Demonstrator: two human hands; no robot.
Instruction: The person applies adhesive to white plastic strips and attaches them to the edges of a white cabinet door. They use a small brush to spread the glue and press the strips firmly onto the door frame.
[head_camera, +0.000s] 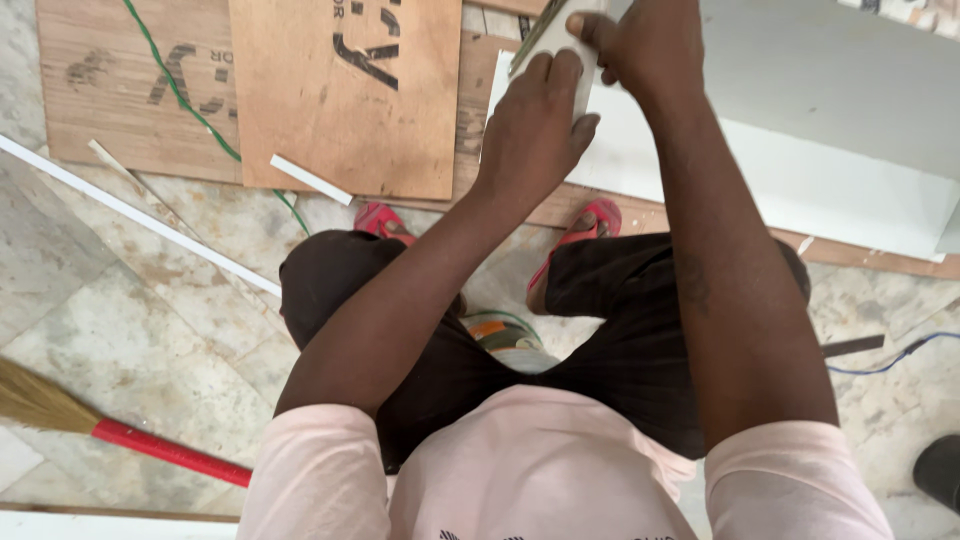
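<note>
On the floor (120, 330), nearest to me, a person squats with pink sandals (590, 222) planted on the marble tiles, and a broom with a red handle (170, 452) lies off to the left. Both arms reach straight ahead past the knees to a white panel (800, 180) resting across plywood sheets (340, 90) at the far edge of the floor. The left hand (535, 125) presses flat, fingers spread, on a narrow pale strip (545, 30) at the panel's near-left corner. The right hand (640, 45) sits just beyond, closed around the strip's upper part. The strip's long axis runs away from the person, tilting slightly right. The hands are close together, touching or nearly so, the left one nearer.
</note>
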